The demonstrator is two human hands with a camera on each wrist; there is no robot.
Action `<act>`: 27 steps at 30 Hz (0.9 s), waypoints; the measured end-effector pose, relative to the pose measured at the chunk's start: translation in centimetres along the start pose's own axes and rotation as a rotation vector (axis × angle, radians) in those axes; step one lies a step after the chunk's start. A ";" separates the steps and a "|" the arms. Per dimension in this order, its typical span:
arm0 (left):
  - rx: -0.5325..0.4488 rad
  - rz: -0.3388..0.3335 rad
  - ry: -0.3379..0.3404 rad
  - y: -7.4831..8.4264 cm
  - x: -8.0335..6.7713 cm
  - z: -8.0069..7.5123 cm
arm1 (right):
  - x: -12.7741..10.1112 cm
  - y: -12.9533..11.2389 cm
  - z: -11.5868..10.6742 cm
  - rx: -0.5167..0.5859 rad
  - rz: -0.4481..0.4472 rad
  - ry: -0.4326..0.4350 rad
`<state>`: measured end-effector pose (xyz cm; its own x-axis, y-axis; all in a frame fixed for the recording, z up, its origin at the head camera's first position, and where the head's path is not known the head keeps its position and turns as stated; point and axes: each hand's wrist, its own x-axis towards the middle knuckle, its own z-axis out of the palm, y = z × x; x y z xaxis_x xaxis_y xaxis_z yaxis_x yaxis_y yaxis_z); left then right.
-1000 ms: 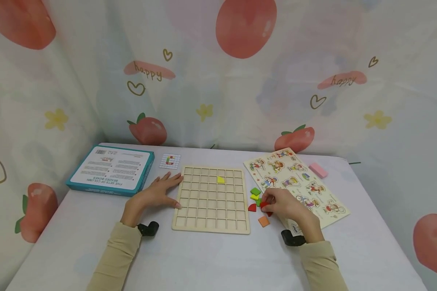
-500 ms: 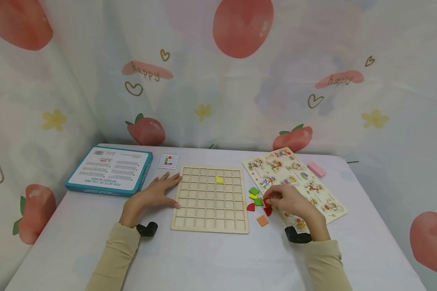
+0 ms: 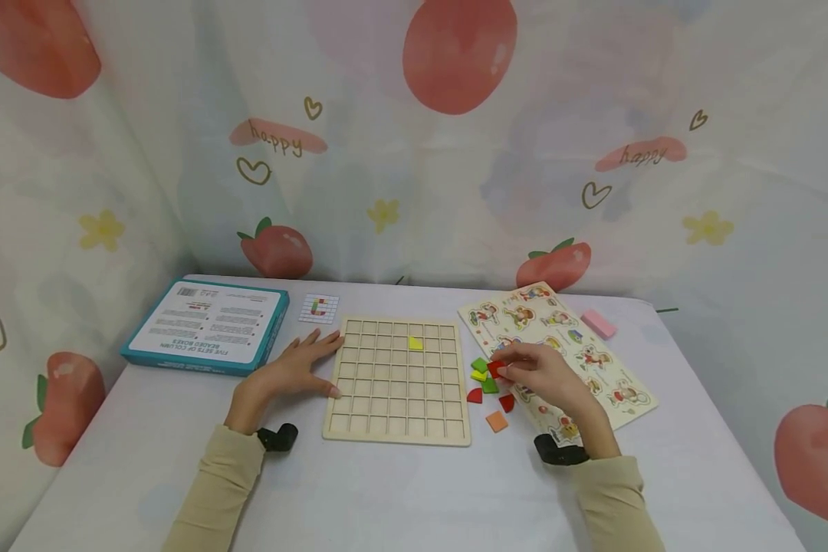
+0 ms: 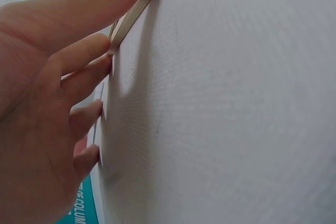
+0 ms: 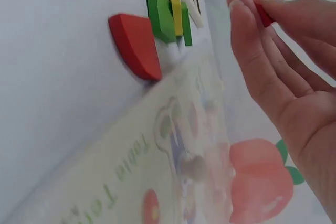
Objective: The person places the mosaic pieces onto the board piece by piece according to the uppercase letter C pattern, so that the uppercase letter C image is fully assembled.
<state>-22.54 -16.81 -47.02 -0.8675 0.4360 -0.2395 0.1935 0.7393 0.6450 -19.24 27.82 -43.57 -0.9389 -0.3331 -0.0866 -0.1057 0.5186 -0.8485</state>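
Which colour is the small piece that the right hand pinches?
Red piece, clearest in the right wrist view.

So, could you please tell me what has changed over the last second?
The right hand has lifted a red piece off the table and carried it up and towards the grid board. The left hand stays flat against the board's left edge; the yellow piece remains in its cell.
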 end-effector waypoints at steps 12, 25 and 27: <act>0.025 0.007 -0.001 0.0 0.1 -0.1 | 1.4 0.4 1.7 0.112 0.013 0.015; 0.019 0.015 0.002 -0.1 0.0 -0.1 | 4.7 -1.4 3.3 -0.005 -0.025 -0.008; 0.013 0.008 -0.001 -0.1 0.0 -0.1 | 5.4 -2.0 3.6 -0.059 -0.026 0.004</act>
<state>-22.64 -16.92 -47.02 -0.8655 0.4422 -0.2353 0.2059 0.7423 0.6376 -22.95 22.18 -44.21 -0.9367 -0.3446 -0.0626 -0.1497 0.5555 -0.8179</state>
